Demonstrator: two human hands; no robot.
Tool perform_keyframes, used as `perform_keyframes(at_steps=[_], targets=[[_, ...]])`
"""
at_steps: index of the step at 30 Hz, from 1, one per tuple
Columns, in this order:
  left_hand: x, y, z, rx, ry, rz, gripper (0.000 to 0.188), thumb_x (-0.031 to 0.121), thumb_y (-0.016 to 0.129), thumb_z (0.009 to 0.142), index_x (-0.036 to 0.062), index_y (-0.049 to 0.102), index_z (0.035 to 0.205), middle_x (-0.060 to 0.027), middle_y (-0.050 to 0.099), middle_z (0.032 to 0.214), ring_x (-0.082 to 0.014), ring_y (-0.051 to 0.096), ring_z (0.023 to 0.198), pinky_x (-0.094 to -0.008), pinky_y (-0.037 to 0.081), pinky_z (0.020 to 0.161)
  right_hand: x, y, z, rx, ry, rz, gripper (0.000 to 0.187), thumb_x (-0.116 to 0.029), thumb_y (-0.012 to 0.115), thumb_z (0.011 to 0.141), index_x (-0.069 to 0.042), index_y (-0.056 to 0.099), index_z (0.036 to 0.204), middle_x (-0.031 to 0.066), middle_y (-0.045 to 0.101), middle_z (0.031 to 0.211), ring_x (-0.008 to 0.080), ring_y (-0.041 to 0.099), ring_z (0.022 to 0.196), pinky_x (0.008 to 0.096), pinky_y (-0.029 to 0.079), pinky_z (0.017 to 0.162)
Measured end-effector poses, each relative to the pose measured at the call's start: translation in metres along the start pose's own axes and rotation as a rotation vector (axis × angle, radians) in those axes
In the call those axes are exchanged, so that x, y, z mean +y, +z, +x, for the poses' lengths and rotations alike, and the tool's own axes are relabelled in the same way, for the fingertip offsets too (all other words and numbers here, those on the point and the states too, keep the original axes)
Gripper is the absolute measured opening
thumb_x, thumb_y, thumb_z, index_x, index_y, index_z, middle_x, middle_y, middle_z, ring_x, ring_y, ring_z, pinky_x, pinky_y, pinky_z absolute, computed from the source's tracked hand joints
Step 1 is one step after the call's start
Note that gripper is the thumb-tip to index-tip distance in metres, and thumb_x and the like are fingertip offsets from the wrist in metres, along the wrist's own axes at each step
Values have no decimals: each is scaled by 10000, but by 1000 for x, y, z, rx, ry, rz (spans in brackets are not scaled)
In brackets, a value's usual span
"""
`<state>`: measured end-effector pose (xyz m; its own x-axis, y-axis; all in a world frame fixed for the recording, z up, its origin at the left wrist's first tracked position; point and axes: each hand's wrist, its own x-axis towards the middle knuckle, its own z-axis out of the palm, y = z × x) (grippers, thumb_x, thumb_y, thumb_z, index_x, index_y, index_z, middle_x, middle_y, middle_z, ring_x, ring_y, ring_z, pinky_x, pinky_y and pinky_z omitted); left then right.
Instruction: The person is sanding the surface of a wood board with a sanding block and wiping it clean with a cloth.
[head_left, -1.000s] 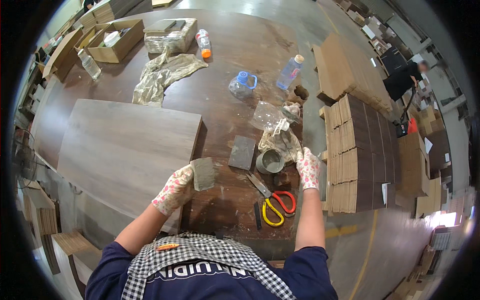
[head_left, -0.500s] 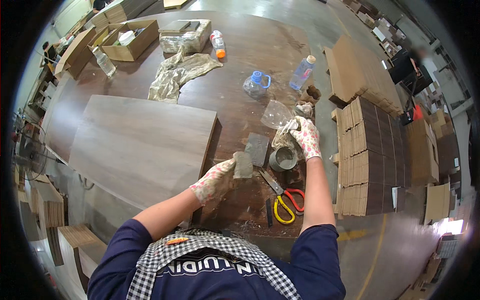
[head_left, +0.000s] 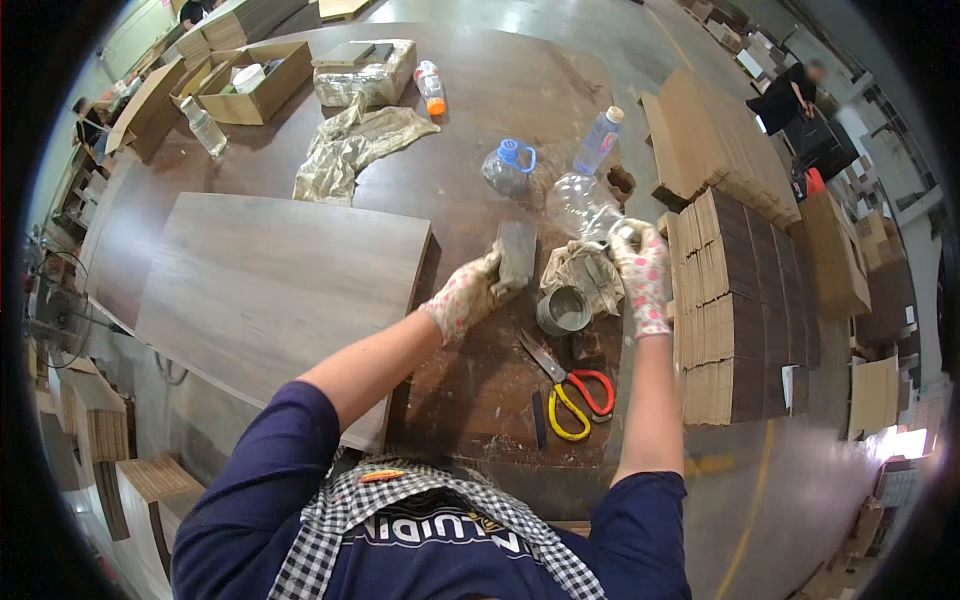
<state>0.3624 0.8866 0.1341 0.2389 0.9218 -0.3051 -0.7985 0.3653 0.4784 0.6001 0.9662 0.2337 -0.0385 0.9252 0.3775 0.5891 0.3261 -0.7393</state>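
My left hand (head_left: 470, 292), in a white glove with pink spots, is closed on a grey rectangular block (head_left: 517, 250) above the table. My right hand (head_left: 640, 275), gloved alike, has its fingers curled at the narrow end of a clear plastic bottle (head_left: 582, 205). That bottle leans away from me, and the fingers partly hide its end. Between the hands sit a crumpled, stained cloth (head_left: 590, 268) and a round grey tin (head_left: 563, 311). Nearer to me lie scissors (head_left: 570, 385) with one red and one yellow handle, beside a thin black strip (head_left: 539, 420).
A large wood-grain panel (head_left: 285, 290) lies at the left. Farther back are a blue-capped jug (head_left: 508, 170), an upright bottle (head_left: 598, 142), crumpled wrapping (head_left: 350, 150), a wrapped block (head_left: 365, 80) and an open carton (head_left: 255, 88). Stacked boards (head_left: 745, 310) stand right of the table.
My left hand has moved forward and right with a grey block. The flat grey piece no longer shows at its earlier spot. My right hand and the clear bottle have shifted right, uncovering the cloth.
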Motion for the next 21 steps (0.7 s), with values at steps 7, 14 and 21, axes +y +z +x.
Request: perform_keyframes(at_steps=[7,14,21], targets=[[20,22,-25,97,-58,-59,390,317,570,909,72,491,1202,-117,563,1150,-255,596,997,-418,527,860,-51,-78,-39,-195,18,-321,263,-169,673,801,-27,651,1021,78,668,912,135,630,818,273,493,734],[11,-2,-78,197,-114,-87,414,361,520,931,145,453,1278,-63,542,1205,-245,527,1110,-437,445,952,-61,-62,-42,-351,-22,-427,279,-290,619,810,-67,663,972,135,672,900,257,652,817,350,496,716],[12,-2,-109,248,-84,-53,449,372,521,932,63,462,1251,-107,529,1185,-246,540,1070,-402,487,922,-70,-37,-55,-496,-86,-580,284,-367,592,821,-92,632,877,137,658,863,318,628,834,424,491,731]])
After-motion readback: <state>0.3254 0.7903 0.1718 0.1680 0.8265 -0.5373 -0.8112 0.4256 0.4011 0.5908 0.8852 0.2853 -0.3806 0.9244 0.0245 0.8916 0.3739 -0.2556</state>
